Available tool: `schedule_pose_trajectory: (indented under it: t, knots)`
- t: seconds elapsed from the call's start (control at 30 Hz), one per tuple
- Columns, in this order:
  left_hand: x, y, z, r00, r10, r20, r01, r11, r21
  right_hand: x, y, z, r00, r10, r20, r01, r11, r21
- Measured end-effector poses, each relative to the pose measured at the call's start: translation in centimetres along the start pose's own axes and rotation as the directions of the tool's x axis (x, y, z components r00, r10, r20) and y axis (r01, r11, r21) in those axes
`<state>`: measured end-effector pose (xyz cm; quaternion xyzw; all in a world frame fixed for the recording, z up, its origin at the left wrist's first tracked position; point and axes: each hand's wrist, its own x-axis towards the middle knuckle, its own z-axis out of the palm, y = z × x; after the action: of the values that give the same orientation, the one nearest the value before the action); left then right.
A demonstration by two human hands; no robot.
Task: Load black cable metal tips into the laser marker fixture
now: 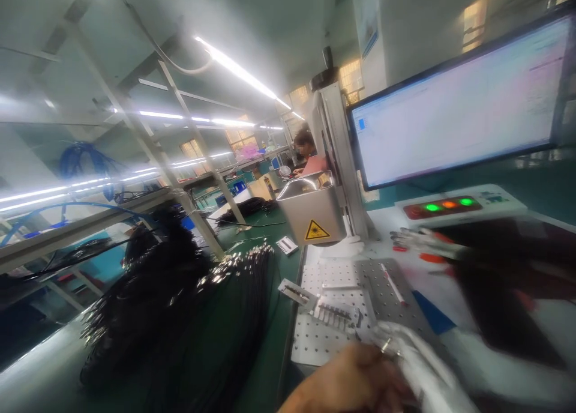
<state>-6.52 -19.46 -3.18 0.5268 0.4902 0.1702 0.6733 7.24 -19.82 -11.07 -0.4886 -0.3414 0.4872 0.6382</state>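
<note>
At the bottom edge my bare left hand is closed, with its fingers curled and blurred. Beside it on the right, touching or nearly so, is my right hand in a white glove. A small shiny metal piece shows at the gloved fingertips, where the two hands meet. Just beyond them lies a perforated metal plate, carrying a slotted metal fixture and a red-and-white pen-like stick. What the left fingers hold is hidden.
A metal housing with a laser warning sign stands behind the plate, beside an upright column. Black cables with metal ends lie at left. Right are a monitor, a lit button panel and blurred dark objects. Another person sits farther back.
</note>
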Motion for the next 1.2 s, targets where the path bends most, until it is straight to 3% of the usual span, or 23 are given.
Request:
schedule_pose_trajectory:
  t: [0.17,0.3,0.43,0.57,0.63,0.73,0.87,1.0,1.1,1.2]
  knots:
    - [-0.2,-0.8,-1.2,0.981,-0.064,0.186,0.082,0.992,-0.093,-0.8,-2.0,-0.4,0.987,0.135,0.085,-0.134,0.991,-0.025]
    - [-0.5,-1.5,-3.0,0.918,-0.175,0.357,0.181,0.983,0.017,-2.1,-4.1,-0.2,0.932,0.353,0.084,-0.363,0.916,0.174]
    - [-0.6,-2.4,-3.9,0.85,-0.302,0.432,0.246,0.952,0.182,-2.3,-3.4,-0.7,0.925,0.354,0.14,-0.375,0.911,0.174]
    - [-0.8,-3.0,-3.7,0.846,-0.256,0.468,0.234,0.966,0.105,-1.9,-1.6,-1.2,0.92,0.355,0.163,-0.389,0.874,0.291]
    - [-0.8,-3.1,-3.4,0.862,-0.236,0.448,0.248,0.968,0.033,-1.8,-1.4,-1.2,0.936,0.326,0.136,-0.352,0.888,0.297]
    - [-0.4,-2.8,-2.5,0.88,-0.253,0.403,0.289,0.957,-0.03,-1.8,-1.6,-1.1,0.959,0.243,0.147,-0.265,0.951,0.157]
    - [0.2,-1.6,-0.9,0.949,-0.171,0.266,0.217,0.964,-0.153,-1.8,-1.5,-1.3,0.963,0.223,0.149,-0.237,0.967,0.089]
    - [1.0,-1.2,-0.1,0.943,-0.149,0.298,0.218,0.952,-0.213,-2.6,-1.3,-1.3,0.988,0.091,0.123,-0.096,0.995,0.028]
    - [2.0,-1.6,-0.1,0.959,-0.136,0.248,0.186,0.964,-0.191,-3.6,-1.4,-0.9,0.998,-0.017,0.068,0.017,1.0,0.005]
    - [2.5,-1.6,-0.3,0.955,-0.088,0.284,0.138,0.977,-0.163,-4.0,-1.0,-0.6,0.997,-0.057,0.043,0.057,0.998,-0.004]
